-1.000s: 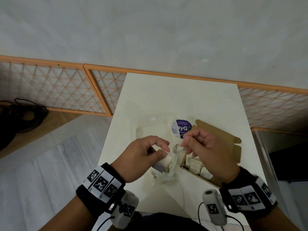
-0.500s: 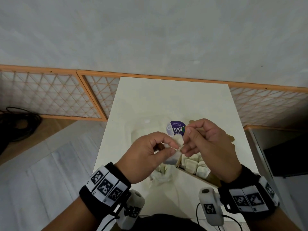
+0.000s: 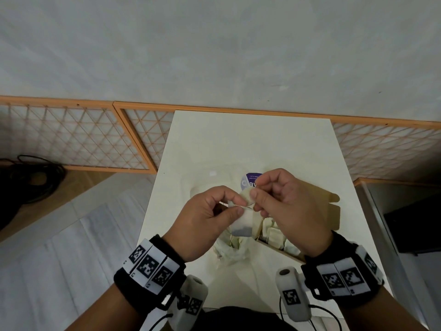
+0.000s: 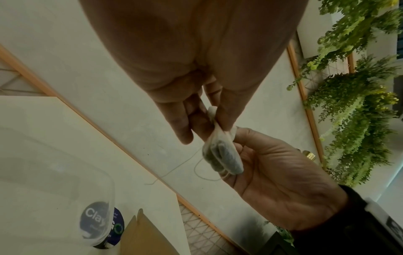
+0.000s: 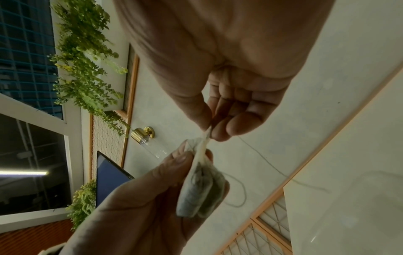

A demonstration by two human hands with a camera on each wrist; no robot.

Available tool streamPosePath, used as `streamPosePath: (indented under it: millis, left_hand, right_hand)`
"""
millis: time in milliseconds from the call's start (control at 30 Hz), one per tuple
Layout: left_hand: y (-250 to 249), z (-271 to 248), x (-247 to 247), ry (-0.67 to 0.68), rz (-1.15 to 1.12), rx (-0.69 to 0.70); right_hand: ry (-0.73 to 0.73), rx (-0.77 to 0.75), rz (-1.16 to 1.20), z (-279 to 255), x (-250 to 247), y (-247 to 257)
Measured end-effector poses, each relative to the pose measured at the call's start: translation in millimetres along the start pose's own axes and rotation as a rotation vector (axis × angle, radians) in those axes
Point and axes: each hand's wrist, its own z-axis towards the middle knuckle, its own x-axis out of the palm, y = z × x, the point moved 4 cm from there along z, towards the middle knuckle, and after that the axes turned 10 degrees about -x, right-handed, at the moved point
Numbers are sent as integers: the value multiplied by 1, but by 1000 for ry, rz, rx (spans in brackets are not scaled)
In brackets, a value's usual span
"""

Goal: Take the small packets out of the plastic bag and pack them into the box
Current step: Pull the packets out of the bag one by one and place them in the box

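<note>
A small white tea-bag packet with dark contents hangs above the table between both hands. My left hand pinches its upper part between thumb and forefinger. My right hand pinches the folded top edge just beside it. In the left wrist view, the packet dangles below my left hand, and a thin thread trails from it. In the right wrist view, my right hand nips the packet by its top. The crumpled plastic bag lies below. The brown box holds several packets.
A clear plastic tub with a purple round sticker sits on the white table behind my hands. The box's open flaps spread to the right. An orange lattice fence runs along the far table edge. Black cables lie on the floor at left.
Both hands have risen from the plastic bag, lifting the packet higher. My right hand now pinches the packet's top next to my left fingers.
</note>
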Motion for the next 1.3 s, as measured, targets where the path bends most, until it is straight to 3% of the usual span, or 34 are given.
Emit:
streamPosePath:
  millis: [167, 300, 500, 633, 967, 1300]
  left_hand:
    - [14, 6, -7, 29, -18, -61]
    - [13, 2, -8, 55, 147, -75]
    - [-1, 4, -5, 51, 109, -25]
    - [-4, 9, -1, 83, 89, -23]
    - [0, 12, -3, -8, 15, -54]
    - [-3, 10, -3, 5, 34, -68]
  right_hand:
    - [-25, -49, -45, 4, -4, -1]
    - [6, -69, -70, 8, -7, -8]
    - [287, -106, -125, 4, 3, -7]
    - [392, -97, -71, 0, 8, -2]
    - [350, -87, 8, -1, 11, -4]
    - [248, -129, 15, -4, 12, -9]
